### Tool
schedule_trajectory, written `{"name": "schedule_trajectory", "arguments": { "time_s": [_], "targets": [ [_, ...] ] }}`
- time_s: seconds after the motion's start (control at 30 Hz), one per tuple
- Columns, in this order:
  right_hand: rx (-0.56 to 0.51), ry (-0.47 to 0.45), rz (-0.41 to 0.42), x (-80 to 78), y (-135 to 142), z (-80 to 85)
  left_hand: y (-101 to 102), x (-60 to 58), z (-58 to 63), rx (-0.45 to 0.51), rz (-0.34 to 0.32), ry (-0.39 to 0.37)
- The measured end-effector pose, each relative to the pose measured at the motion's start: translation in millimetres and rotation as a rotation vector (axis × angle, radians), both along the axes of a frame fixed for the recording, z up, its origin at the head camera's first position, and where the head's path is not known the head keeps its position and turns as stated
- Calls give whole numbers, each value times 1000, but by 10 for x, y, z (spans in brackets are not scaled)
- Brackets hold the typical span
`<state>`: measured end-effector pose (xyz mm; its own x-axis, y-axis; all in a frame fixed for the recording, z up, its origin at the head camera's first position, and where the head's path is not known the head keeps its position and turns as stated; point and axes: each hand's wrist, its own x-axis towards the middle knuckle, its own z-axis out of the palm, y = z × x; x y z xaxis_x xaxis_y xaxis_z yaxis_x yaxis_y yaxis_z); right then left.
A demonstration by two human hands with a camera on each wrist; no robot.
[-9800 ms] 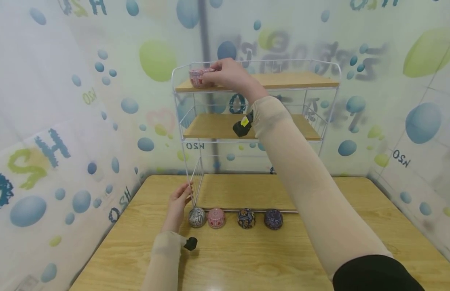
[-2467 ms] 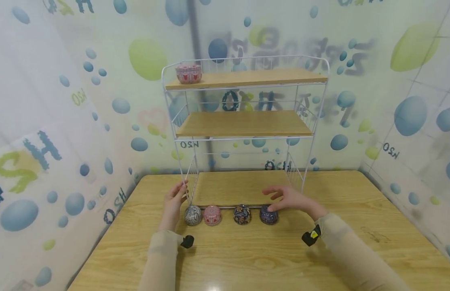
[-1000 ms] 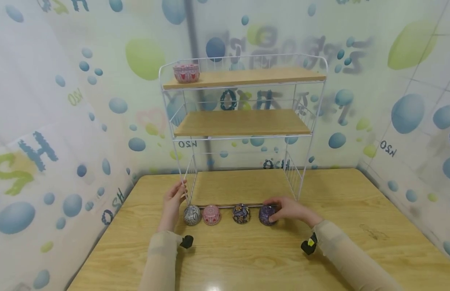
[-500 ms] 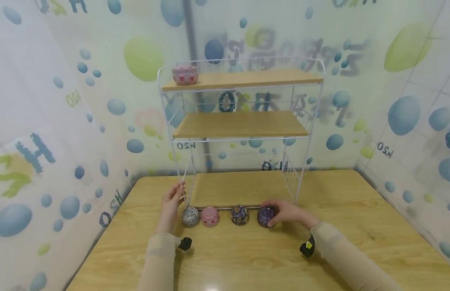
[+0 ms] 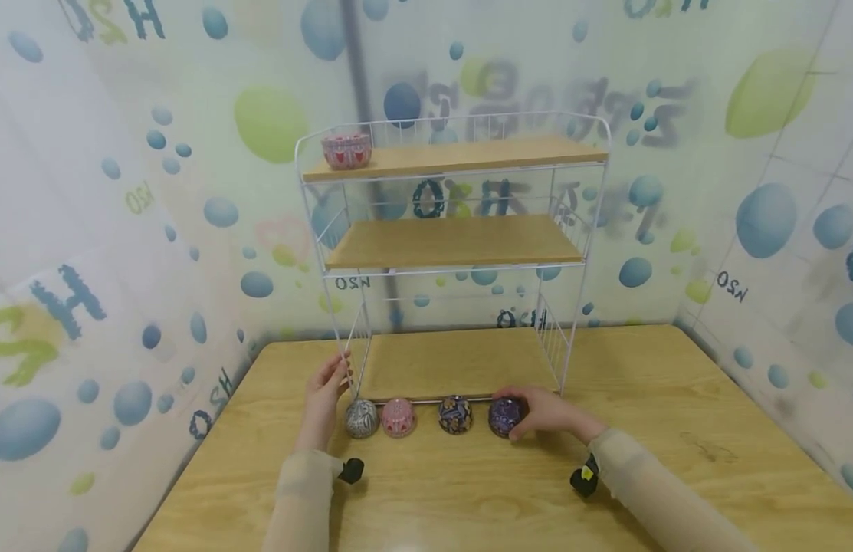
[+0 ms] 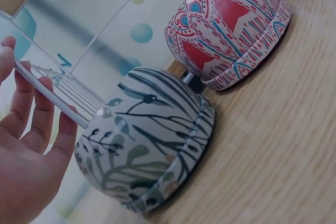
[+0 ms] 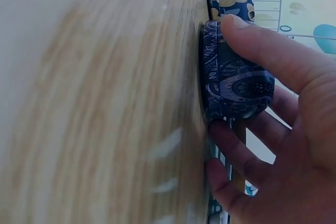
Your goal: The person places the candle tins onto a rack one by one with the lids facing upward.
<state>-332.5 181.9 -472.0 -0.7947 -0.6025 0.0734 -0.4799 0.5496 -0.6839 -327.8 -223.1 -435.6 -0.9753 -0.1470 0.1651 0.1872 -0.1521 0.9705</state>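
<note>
My right hand [image 5: 549, 415] grips a dark purple patterned tin [image 5: 504, 416] at the right end of a row on the table. In the right wrist view, my thumb lies on one side of this purple tin [image 7: 239, 80] and fingers curl round the other. My left hand [image 5: 319, 404] holds the front left post of a white wire shelf rack [image 5: 454, 244], thumb and fingers about the rod. Close beside it sits a grey-white leaf-patterned tin [image 6: 144, 137], then a pink-red one [image 6: 228, 27]. A navy floral tin [image 5: 455, 415] stands left of the purple one.
On the top shelf's left end stands another pink patterned tin [image 5: 346, 152]. The rack has three wooden boards, with the lowest board [image 5: 460, 360] just behind the row of tins. Patterned curtain walls [image 5: 212, 253] enclose the wooden table [image 5: 426, 491].
My right hand has let go of the pink tin on the top shelf, come down to the purple tin and closed round it. My left hand stays on the post. The view shifts slightly.
</note>
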Motion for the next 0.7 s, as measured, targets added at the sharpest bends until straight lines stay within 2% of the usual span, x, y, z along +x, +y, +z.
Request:
{"name": "schedule_trajectory", "arguments": {
  "time_s": [0.2,0.47,0.7],
  "targets": [
    [8,3,-9,0,-15,36,11,16,35,8,5,1],
    [9,11,-15,-5,-30,83,3,12,19,34,-3,-1],
    [3,12,-14,-18,-48,182,-61,-162,-185,-6,33,25]
  ]
}}
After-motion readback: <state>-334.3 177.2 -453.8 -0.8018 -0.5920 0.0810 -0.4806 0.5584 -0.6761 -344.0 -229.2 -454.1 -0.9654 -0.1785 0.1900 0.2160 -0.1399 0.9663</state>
